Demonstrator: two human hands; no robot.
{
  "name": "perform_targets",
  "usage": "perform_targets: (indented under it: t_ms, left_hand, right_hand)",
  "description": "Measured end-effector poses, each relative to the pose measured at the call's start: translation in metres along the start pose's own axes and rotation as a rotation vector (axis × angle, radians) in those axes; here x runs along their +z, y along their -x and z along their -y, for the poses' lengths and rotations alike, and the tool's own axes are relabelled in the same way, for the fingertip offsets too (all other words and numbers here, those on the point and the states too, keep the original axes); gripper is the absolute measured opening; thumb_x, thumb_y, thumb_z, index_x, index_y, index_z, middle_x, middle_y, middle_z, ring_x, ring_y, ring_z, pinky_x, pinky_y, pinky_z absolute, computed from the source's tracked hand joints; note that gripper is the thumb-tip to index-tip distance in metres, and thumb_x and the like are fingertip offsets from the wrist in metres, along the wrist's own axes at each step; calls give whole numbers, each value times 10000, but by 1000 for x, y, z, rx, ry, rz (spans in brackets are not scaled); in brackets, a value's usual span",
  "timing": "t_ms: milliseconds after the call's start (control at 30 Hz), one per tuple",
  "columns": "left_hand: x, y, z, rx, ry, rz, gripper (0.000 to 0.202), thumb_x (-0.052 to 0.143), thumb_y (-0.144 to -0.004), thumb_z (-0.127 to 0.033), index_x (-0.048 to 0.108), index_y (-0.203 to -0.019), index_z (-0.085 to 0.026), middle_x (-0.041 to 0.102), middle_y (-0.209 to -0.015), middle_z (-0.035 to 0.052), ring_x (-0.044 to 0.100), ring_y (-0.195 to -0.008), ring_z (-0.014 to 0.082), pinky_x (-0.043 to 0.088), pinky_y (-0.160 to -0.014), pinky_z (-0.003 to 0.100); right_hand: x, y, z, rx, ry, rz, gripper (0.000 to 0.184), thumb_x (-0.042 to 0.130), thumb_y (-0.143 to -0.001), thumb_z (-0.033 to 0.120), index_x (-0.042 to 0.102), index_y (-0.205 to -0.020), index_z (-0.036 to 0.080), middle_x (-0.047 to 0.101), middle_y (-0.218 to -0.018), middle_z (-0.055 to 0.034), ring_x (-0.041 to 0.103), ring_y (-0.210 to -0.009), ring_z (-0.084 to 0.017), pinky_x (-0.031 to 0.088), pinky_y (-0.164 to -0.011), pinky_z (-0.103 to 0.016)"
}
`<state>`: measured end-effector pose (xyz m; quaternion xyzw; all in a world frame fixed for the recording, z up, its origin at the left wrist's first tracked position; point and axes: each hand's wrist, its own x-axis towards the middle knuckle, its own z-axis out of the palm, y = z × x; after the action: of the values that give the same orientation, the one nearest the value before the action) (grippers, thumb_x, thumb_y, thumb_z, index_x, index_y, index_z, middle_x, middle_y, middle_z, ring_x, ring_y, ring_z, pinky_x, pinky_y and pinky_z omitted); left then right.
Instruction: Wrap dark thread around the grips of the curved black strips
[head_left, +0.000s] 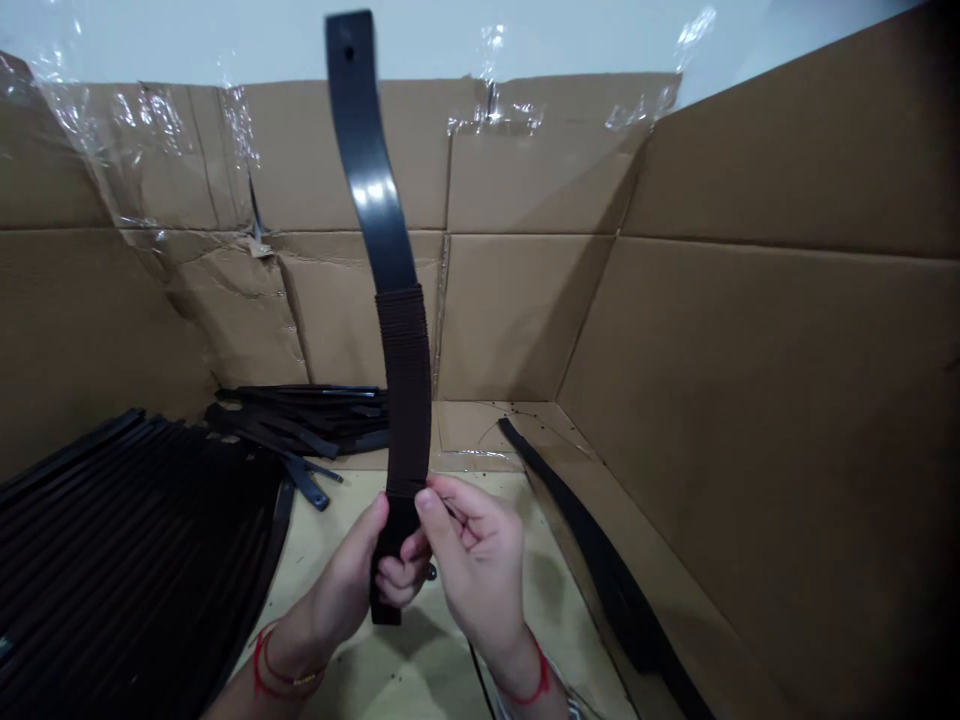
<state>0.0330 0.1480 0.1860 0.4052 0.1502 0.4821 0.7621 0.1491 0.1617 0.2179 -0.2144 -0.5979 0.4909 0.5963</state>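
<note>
Head view. Left hand and right hand together, fingers nearly meeting at the lower end of a dark flat strap. Left hand clamped around the strap's bottom end; right-hand fingertips pinching the lower edge of a brown ribbed sleeve wrapped around the strap. Strap upright, slightly bowed, raised above a pale base sheet, with a small round hole near the top end. Large stack of similar black strips at the base's left edge; smaller heap of black strips toward the far left corner. Single black strip along the right edge. Cardboard walls on the far and right sides; clear plastic film along the far wall's top edge. Red cord bracelets on the left wrist.
</note>
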Motion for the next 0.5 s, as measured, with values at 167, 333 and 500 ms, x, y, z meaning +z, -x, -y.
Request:
perform_targets:
  t_ms: [167, 333, 500]
  left_hand:
    - [-4, 0, 7, -38, -79, -52, 575, 464, -830, -713, 413, -698, -156, 199, -499, -96, 103, -404, 25, 89, -383, 158]
    - [-19, 1, -14, -169, -20, 93, 599, 444, -824, -724, 417, -632, -157, 245, -464, -78, 209, -379, 41, 155, -366, 175]
    - [-18, -2, -16, -208, 14, 101, 665, 437, -758, -806, 318, -539, -190, 163, -400, -100, 104, -323, 25, 70, -310, 175]
  right_hand:
    - [0, -1, -4, -40, 4, -91, 181, 607, -919, 268, 608, -811, 122, 579, -568, 4, 588, -381, -114, 441, -337, -108]
    - [-1, -9, 2, -7, 16, 49, 219, 573, -934, 234, 613, -757, 112, 605, -555, -16, 628, -440, -127, 446, -367, -99]
    - [3, -10, 1, -46, 88, 49, 211, 600, -901, 192, 630, -707, 115, 578, -544, -4, 571, -441, -86, 418, -392, -98]
